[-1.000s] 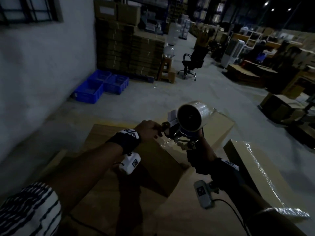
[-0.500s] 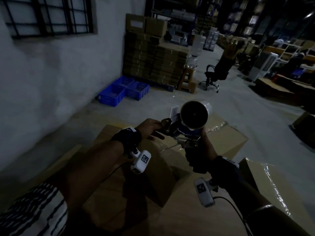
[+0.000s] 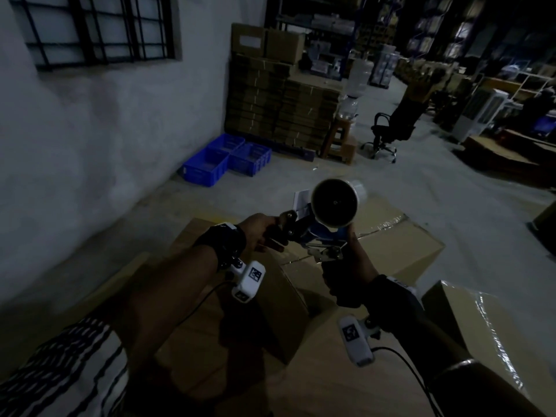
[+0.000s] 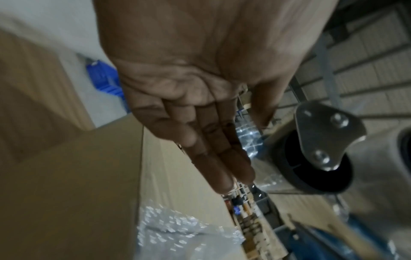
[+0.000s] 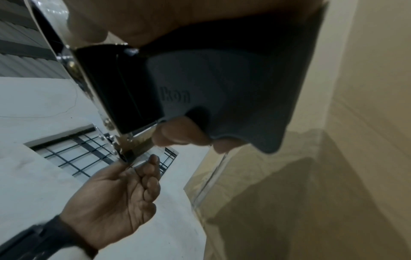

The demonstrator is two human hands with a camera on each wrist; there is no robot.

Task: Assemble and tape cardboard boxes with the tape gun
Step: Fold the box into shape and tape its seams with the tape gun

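Note:
My right hand (image 3: 346, 278) grips the dark handle (image 5: 222, 91) of the tape gun (image 3: 319, 236), held up above the boxes. Its clear tape roll (image 3: 337, 204) faces me. At the gun's front end, my left hand (image 3: 263, 233) has straight fingers (image 4: 213, 154) and its thumb (image 5: 119, 168) touches the metal tip. A clear tape end (image 5: 153, 153) shows between thumb and fingers; I cannot tell whether it is held. Below lies a cardboard box (image 3: 397, 251) with shiny tape across its top. A nearer box flap (image 3: 270, 299) stands up.
Another taped box (image 3: 487, 326) sits at my right. A white wall (image 3: 105, 145) runs along the left, with blue crates (image 3: 222, 161) and a stack of flat cartons (image 3: 279, 109) beyond. An office chair (image 3: 391, 133) stands on the concrete floor further back.
The view has swung to the left and the window has come into sight. Both hands stay together at the tape gun, the left still at its front end.

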